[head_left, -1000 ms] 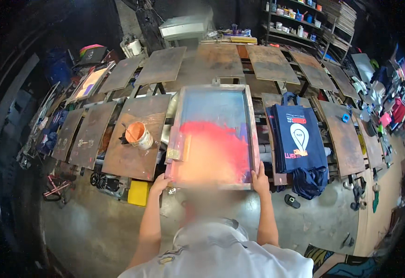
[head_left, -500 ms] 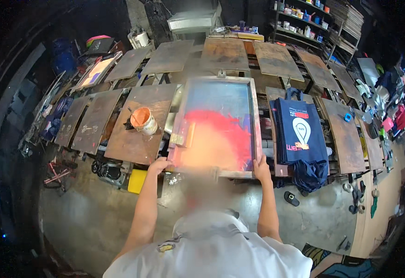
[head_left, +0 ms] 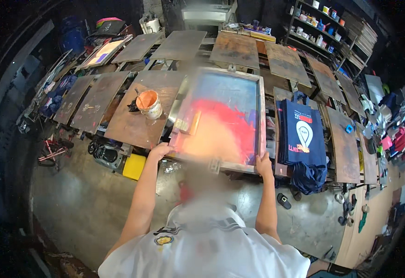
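Observation:
A wooden-framed printing screen (head_left: 261, 111) lies in front of me, its near edge toward my body. Pale orange and red ink (head_left: 216, 134) covers the nearer part of its mesh, with bare bluish mesh at the far end. My left hand (head_left: 161, 150) is closed round the near left corner. Gripping the near right corner is my right hand (head_left: 264, 165). Inside the frame, by its left side, rests a squeegee with a wooden handle (head_left: 194, 124). A blurred patch hides the middle of the near edge.
Left of the screen, a bucket of orange ink (head_left: 150, 104) with a stirring stick stands on a brown board (head_left: 133, 127). Dark blue printed tote bags (head_left: 303, 129) are stacked to the right. More boards (head_left: 179, 45) line the far row. A sandal (head_left: 284, 201) lies on the floor.
The whole view has tilted and shifted slightly. Both hands keep their hold on the screen's near corners, and the squeegee stays at the same place inside the frame.

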The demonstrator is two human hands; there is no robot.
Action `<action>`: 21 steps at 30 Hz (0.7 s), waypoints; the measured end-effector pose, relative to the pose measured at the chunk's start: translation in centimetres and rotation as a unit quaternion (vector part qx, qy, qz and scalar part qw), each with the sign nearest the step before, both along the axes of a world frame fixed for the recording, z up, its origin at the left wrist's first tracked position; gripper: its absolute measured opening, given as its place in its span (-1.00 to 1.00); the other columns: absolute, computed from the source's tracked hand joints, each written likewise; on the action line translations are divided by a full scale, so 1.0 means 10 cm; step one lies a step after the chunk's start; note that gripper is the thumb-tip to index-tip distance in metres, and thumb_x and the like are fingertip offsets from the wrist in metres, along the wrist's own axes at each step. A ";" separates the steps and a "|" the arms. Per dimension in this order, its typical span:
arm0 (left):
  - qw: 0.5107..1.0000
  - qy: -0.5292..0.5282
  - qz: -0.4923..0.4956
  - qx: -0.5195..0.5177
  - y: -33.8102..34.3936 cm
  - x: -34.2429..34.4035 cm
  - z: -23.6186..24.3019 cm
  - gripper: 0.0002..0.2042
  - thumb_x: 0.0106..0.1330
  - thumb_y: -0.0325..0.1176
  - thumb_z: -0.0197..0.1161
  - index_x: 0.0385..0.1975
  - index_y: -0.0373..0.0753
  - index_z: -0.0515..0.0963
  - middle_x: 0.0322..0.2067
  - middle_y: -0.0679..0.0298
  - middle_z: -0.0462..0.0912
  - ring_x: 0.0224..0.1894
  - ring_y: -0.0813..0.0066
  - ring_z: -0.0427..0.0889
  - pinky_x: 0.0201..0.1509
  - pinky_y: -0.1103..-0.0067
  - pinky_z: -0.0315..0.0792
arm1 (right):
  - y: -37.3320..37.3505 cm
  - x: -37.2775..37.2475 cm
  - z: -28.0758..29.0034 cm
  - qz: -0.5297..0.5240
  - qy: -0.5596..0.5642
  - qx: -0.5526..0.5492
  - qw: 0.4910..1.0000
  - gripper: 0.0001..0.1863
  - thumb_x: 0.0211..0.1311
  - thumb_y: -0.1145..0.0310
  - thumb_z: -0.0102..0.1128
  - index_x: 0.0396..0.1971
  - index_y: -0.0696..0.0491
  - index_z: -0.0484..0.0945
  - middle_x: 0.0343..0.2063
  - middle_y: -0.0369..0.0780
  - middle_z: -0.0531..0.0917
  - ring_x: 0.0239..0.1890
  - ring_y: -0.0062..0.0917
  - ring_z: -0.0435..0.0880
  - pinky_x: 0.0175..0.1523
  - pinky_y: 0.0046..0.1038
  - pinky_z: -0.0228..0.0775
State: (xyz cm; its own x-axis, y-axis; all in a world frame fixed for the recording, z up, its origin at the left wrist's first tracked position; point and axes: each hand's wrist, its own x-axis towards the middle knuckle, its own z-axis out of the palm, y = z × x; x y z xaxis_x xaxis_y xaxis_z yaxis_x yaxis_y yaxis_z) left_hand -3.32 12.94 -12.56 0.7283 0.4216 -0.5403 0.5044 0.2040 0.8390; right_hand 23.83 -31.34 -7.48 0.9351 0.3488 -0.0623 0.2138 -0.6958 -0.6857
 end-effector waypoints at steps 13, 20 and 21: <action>0.999 -0.019 -0.026 0.032 -0.09 0.01 0.12 -0.70 0.29 -0.33 0.32 -0.04 -0.34 0.59 -0.18 0.35 0.67 -0.19 0.57 0.56 -0.07 0.60 0.41 | -0.03 0.03 0.00 -0.006 0.001 -0.014 1.000 -0.52 0.29 0.10 0.13 -0.10 0.23 0.28 -0.22 0.37 0.55 -0.05 0.30 0.51 0.03 0.04 0.39; 0.998 -0.025 -0.030 0.058 -0.15 0.07 0.14 -0.77 0.29 -0.33 0.30 -0.15 -0.34 0.65 -0.32 0.42 0.66 -0.33 0.62 0.52 -0.22 0.63 0.39 | -0.05 0.02 0.09 -0.014 0.016 -0.031 0.999 -0.51 0.28 0.11 0.14 -0.08 0.24 0.28 -0.18 0.37 0.55 -0.02 0.28 0.52 0.07 0.01 0.40; 0.998 -0.025 -0.029 0.057 -0.13 0.06 0.14 -0.77 0.29 -0.33 0.30 -0.15 -0.34 0.65 -0.32 0.42 0.66 -0.33 0.62 0.52 -0.22 0.63 0.39 | -0.05 0.03 0.11 -0.008 0.038 -0.037 0.999 -0.44 0.27 0.09 0.15 0.02 0.26 0.26 -0.13 0.38 0.54 0.03 0.27 0.50 0.12 -0.01 0.38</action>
